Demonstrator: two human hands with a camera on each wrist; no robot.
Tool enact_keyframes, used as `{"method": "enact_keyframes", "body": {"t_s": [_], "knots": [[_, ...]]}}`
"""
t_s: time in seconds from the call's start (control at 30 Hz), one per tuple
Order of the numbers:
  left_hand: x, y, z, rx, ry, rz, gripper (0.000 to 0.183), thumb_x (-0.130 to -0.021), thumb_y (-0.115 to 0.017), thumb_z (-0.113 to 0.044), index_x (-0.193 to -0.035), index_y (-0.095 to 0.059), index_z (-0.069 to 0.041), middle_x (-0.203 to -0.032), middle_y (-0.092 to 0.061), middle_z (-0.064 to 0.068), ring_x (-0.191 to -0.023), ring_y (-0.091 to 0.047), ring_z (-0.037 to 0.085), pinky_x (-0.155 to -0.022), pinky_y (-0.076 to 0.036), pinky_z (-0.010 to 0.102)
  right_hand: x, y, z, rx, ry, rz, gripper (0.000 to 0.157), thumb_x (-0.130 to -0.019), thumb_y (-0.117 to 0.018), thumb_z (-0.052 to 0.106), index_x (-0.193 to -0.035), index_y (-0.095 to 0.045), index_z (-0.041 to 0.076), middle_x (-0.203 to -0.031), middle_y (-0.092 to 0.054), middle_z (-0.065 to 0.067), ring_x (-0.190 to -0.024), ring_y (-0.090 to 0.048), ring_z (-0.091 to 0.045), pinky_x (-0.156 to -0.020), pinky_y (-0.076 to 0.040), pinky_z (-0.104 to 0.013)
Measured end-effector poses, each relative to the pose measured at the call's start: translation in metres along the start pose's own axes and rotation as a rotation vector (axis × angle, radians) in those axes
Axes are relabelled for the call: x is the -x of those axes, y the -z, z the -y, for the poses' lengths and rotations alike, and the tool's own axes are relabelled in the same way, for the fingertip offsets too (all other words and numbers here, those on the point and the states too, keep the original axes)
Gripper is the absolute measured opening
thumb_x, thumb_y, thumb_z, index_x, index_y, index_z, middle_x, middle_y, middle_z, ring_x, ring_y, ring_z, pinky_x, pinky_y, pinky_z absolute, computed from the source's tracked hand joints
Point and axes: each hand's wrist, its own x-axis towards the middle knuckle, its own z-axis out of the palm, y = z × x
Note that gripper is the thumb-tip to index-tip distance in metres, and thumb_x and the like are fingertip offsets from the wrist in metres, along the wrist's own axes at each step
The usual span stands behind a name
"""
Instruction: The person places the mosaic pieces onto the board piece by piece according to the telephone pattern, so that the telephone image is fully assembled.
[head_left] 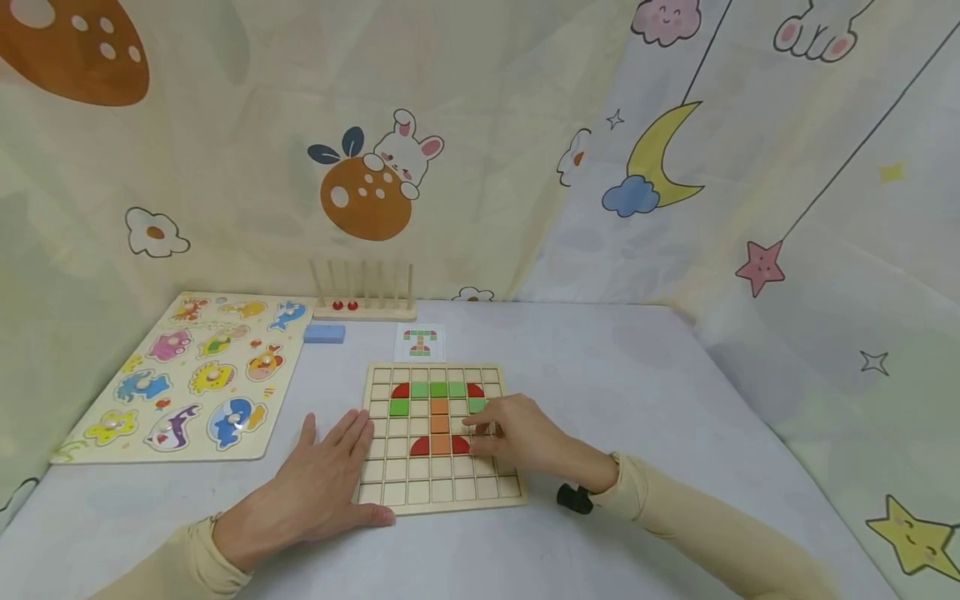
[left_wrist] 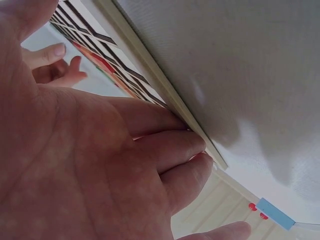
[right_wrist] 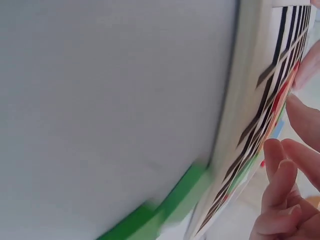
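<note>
A wooden grid board lies on the table, its cells partly filled with red rounded pieces, green squares and orange squares. My left hand rests against the board's left edge, fingers straight and thumb at the front edge. Over the right part of the board is my right hand, thumb and fingertips near the lower right red piece. A gap shows between its thumb and index finger, with nothing seen in it. Green blocks lie beside the board in the right wrist view; the right hand hides them in the head view.
Behind the board lies a pattern card. A blue block is to its left, and a peg rack with red beads stands behind. A sea-animal puzzle board covers the left. Some black object shows under the right wrist.
</note>
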Motion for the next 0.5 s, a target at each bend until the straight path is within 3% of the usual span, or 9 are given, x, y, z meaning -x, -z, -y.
{"method": "enact_keyframes", "body": {"t_s": [0.13, 0.27, 0.5], "knots": [[0.001, 0.000, 0.000, -0.008, 0.004, 0.004, 0.120, -0.077, -0.065, -0.081, -0.153, -0.039, 0.008, -0.164, -0.035, 0.026, -0.154, -0.031, 0.042, -0.114, -0.016, 0.080, 0.016, 0.009, -0.015, -0.045, -0.060, -0.031, 0.035, -0.087, -0.082, 0.018, -0.120, -0.077, 0.007, -0.097, -0.078, -0.002, -0.057, -0.051, -0.002, -0.050, -0.043, -0.020], [0.000, 0.000, 0.000, -0.004, 0.002, 0.001, 0.119, -0.077, -0.066, -0.080, -0.153, -0.039, 0.008, -0.163, -0.035, 0.026, -0.154, -0.032, 0.043, -0.114, -0.016, 0.081, 0.033, 0.018, -0.035, -0.016, -0.093, -0.088, 0.033, -0.086, -0.082, 0.017, -0.117, -0.078, 0.006, -0.095, -0.078, -0.003, -0.055, -0.049, -0.001, -0.048, -0.041, -0.020], [0.000, 0.000, 0.000, -0.002, -0.001, 0.003, 0.119, -0.078, -0.066, -0.080, -0.152, -0.039, 0.009, -0.163, -0.035, 0.027, -0.154, -0.032, 0.043, -0.113, -0.017, 0.081, 0.055, 0.028, -0.055, 0.024, -0.128, -0.124, 0.035, -0.082, -0.087, 0.021, -0.113, -0.079, 0.006, -0.098, -0.078, -0.004, -0.064, -0.051, -0.002, -0.053, -0.042, -0.019]]}}
